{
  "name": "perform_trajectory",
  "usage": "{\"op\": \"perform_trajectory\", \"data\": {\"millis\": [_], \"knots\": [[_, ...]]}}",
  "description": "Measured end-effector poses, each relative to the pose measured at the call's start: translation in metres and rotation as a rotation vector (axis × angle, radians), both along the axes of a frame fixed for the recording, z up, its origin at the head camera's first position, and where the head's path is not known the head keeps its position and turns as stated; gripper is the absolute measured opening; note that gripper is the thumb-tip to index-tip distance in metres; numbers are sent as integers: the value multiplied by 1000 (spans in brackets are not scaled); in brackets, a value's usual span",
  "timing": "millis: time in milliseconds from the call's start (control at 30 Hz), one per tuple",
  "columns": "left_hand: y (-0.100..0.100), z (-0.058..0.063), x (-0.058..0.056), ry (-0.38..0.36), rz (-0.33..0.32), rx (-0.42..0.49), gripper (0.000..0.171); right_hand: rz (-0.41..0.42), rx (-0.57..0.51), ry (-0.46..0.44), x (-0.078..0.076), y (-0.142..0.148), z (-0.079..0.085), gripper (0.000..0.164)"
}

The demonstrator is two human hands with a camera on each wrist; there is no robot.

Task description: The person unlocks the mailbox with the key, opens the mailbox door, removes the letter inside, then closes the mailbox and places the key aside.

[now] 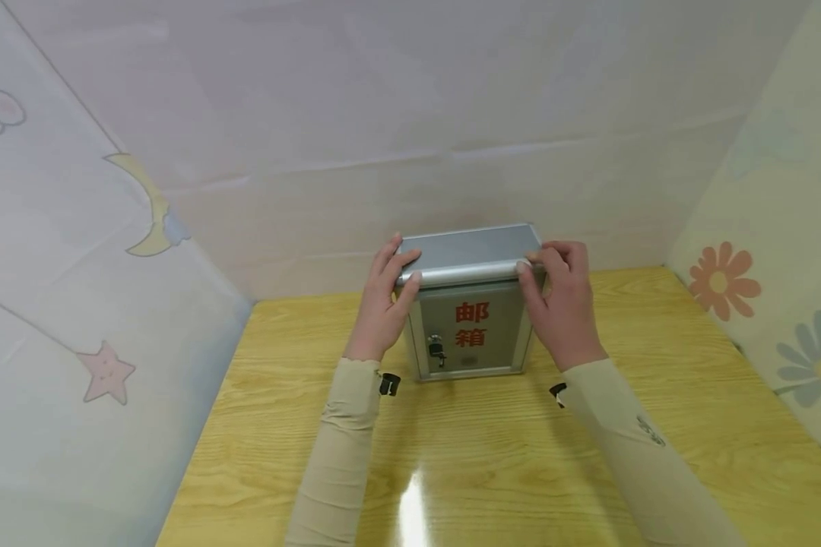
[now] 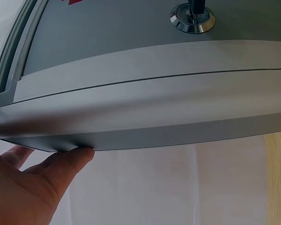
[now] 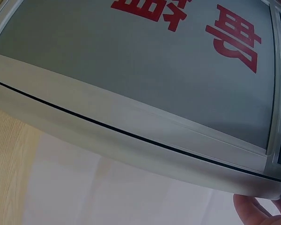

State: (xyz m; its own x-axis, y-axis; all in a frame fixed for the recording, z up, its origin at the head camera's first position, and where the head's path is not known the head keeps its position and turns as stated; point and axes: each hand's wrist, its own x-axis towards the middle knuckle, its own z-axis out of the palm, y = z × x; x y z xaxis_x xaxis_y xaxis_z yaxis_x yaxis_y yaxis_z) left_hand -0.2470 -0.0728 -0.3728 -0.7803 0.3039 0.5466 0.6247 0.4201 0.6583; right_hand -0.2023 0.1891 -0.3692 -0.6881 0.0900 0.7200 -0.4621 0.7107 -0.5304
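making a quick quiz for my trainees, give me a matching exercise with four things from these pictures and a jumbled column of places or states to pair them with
Match these as seen in the head view.

1. left hand
2. lock
3. right hand
4. table

A. on the front of the metal box, left of the red characters
B. yellowish, under the box
C. at the box's top left corner
D. at the box's top right corner

Pairs: 1-C, 2-A, 3-D, 4-B
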Motion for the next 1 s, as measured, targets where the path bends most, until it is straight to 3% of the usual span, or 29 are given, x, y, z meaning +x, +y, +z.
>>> {"op": "perform_trajectory", "data": {"millis": [433, 700, 1000], "knots": [[4, -1, -2, -1, -48, 12, 47, -11, -11, 20, 3, 6, 1, 23], [4, -1, -1, 52, -73, 22, 44, -19, -26, 9, 5, 7, 1, 24], [4, 0, -1, 58, -80, 9, 43, -53, 14, -20, 11, 4, 5, 26]]}}
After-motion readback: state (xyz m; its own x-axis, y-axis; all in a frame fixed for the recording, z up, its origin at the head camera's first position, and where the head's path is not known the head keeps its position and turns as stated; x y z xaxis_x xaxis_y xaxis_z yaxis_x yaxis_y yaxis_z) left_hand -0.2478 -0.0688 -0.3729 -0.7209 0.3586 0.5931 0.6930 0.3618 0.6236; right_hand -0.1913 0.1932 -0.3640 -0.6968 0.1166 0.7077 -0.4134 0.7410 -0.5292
